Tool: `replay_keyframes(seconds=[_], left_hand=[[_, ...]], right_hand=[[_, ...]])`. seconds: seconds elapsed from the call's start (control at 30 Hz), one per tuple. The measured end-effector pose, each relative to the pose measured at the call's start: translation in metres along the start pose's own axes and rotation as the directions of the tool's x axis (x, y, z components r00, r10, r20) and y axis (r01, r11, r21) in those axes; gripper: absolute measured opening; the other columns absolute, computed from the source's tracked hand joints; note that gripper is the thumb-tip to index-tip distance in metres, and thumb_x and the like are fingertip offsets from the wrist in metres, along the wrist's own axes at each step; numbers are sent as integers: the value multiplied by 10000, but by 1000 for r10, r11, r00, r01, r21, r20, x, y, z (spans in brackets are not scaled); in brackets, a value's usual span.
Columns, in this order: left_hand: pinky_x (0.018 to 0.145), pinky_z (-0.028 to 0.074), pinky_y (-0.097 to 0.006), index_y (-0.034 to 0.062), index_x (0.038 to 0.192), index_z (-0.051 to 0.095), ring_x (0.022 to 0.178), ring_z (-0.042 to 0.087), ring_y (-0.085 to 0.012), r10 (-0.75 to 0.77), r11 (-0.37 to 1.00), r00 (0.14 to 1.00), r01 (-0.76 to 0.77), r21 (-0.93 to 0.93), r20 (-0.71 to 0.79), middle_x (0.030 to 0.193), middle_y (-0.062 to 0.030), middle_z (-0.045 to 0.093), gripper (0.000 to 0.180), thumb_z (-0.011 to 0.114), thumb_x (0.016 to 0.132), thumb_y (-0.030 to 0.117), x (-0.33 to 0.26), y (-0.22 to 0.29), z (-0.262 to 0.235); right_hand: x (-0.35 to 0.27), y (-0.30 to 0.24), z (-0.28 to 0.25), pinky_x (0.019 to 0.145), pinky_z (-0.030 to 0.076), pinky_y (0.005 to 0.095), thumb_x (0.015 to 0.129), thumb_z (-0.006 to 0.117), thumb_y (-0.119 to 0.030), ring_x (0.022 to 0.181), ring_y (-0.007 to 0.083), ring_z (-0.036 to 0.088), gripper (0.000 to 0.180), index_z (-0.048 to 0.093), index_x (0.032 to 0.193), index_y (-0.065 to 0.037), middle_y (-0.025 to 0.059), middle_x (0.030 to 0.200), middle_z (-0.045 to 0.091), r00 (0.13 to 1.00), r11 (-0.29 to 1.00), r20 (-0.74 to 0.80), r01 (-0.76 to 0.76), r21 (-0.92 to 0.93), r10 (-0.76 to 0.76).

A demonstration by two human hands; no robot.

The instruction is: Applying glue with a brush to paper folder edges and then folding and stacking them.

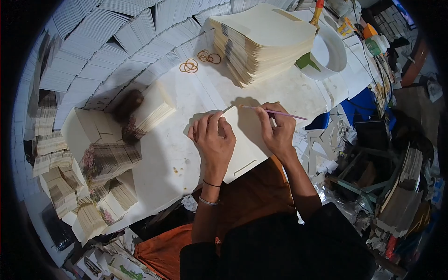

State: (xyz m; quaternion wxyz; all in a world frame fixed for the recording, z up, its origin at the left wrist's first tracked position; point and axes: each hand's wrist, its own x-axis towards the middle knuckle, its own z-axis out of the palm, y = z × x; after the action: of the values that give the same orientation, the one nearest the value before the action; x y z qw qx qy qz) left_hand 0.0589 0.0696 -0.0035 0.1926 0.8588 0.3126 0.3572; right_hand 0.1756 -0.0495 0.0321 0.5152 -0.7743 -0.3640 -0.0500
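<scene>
A cream card sheet with a slot-like mark near its lower edge lies on the white table before me. My left hand rests over its left side, fingers bent and somewhat apart, steadying it; the fingertips are partly hidden. Above the sheet's upper right part, my right hand pinches a thin brush with a purple handle. Its small brownish tip is near the sheet's top edge; I cannot tell whether it touches. Beyond stands a tall stack of cream card.
Rubber bands lie beside the stack. To its right is a white round tub with a red-handled brush. Bundled paper blocks crowd the left. White paper stacks wall the back. Scraps and a dark frame lie right.
</scene>
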Motion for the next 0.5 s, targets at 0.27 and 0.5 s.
replay_keyframes(seconds=[0.27,0.5], left_hand=[[919,365,-430,113,1041,722,942,605,-259,-2,1000,1000,2,22,7,988,-33,672,175,696,870,84,-3,0,3],[952,352,-428,103,1028,727,975,617,-246,-13,1000,1000,13,28,21,994,-25,683,165,696,867,85,0,1,3]], right_hand=[[1,12,2,638,547,326,950,703,-58,690,253,716,105,725,964,43,163,895,735,978,979,27,-205,-9,205],[2,15,-1,632,518,298,964,698,-70,678,188,661,117,718,962,46,136,843,716,990,990,-26,-140,11,140]])
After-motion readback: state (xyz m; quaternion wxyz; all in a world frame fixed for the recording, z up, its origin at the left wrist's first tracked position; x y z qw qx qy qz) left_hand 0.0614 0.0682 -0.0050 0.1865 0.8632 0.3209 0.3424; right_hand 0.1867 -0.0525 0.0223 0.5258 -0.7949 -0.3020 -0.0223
